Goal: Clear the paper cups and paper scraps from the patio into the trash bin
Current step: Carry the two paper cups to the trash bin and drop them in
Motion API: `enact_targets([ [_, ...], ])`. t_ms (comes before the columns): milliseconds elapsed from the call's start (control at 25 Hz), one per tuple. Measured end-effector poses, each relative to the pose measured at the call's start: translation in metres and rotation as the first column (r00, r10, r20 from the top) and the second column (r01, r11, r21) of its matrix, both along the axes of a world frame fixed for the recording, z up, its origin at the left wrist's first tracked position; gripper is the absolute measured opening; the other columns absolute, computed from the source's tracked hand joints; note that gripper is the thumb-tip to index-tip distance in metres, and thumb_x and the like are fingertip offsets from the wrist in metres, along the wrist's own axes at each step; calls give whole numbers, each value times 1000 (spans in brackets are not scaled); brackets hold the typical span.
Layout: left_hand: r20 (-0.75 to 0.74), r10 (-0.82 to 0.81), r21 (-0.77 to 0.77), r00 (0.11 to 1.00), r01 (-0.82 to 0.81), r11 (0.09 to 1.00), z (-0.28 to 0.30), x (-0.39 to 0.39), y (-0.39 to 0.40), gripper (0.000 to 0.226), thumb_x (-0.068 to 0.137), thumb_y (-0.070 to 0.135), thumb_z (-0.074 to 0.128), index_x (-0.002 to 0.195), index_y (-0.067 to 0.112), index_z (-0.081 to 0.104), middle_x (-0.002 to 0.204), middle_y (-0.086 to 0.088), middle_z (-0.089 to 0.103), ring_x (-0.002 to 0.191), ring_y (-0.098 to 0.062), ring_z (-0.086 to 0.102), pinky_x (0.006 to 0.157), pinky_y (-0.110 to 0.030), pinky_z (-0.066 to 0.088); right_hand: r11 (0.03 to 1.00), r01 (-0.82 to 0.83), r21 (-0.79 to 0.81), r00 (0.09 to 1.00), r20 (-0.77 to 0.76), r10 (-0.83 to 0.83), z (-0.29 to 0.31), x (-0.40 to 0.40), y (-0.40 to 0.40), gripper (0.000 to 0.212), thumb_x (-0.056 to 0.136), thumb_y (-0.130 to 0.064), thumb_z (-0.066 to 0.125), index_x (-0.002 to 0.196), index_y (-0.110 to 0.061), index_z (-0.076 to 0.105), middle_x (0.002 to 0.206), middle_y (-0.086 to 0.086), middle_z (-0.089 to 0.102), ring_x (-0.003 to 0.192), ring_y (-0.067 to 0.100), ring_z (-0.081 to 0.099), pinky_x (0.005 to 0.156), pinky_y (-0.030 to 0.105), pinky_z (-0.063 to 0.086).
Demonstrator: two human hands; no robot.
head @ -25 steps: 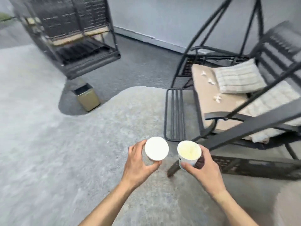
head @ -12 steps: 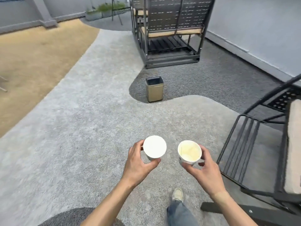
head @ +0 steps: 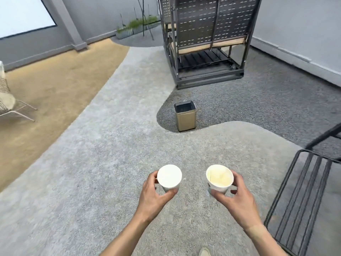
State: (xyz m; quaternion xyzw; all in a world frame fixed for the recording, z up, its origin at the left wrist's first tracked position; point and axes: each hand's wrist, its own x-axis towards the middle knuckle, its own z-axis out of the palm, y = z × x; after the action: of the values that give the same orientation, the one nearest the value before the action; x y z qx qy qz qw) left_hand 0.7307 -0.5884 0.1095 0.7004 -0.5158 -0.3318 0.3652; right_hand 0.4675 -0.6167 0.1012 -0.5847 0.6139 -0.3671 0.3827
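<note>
My left hand grips a white paper cup upright, its mouth facing the camera. My right hand grips a second paper cup whose inside looks yellowish. Both cups are held side by side in front of me, a little apart. A small square gold trash bin with a dark open top stands on the dark gravel floor some way ahead, slightly left of the right cup. No paper scraps show in this view.
A dark metal swing bench stands behind the bin. A black metal frame juts in at the right edge. A wire chair sits on the tan floor at far left. Grey walls bound the patio.
The view has swung left and forward: the cushioned swing seat with scraps has left the frame, the bin now lies ahead near centre and closer. Both hands keep their cups.
</note>
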Motion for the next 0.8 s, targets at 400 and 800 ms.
enact_targets([
  [400,-32,94,12,995,-94,996,-14,40,-153,90,55,79,72,130,42,36,131,12,47,115,-15,49,95,-42,44,995,-86,53,995,-51,89,-5,31,-170,76,61,-50,84,121,-54,38,113,-26,58,100,4,57,82,38,50],
  [800,-97,59,-2,994,-59,998,-24,147,-376,75,61,67,78,120,54,34,123,28,45,115,-9,49,92,-34,43,999,-26,44,998,-64,29,-5,139,-392,78,60,-50,84,121,-56,36,113,-29,57,100,1,56,81,39,49],
])
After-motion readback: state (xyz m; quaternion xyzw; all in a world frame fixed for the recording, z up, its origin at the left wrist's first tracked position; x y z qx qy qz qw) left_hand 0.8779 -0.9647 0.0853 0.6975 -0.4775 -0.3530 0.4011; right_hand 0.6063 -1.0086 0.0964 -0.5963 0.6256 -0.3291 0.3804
